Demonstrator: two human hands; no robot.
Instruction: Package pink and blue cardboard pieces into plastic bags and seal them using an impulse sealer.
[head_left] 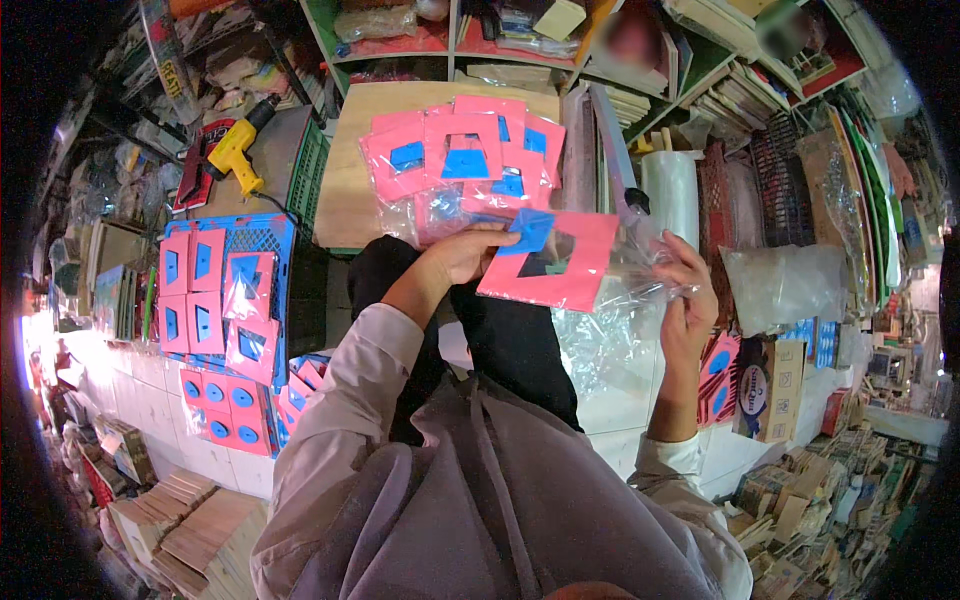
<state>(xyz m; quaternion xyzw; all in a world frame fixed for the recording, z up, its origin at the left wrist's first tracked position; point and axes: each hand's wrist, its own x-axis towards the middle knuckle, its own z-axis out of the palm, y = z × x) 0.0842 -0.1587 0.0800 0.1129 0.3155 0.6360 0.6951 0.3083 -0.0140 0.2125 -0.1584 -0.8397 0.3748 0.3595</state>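
Over my lap, my left hand pinches a pink square frame with a four-sided cutout, along with a blue piece that overlaps its upper left corner. At the frame's right side hangs a clear plastic bag. My right hand grips this bag by its right edge, fingers curled on the film. How far the frame sits inside the bag I cannot tell. Just beyond my left hand, a heap of bagged pink frames with blue pieces lies on a wooden board.
On the left, more bagged pink-and-blue sets rest on a blue crate. Behind them lies a yellow heat gun. A clear film roll stands at the right, with a cardboard box nearer. Shelves line the back.
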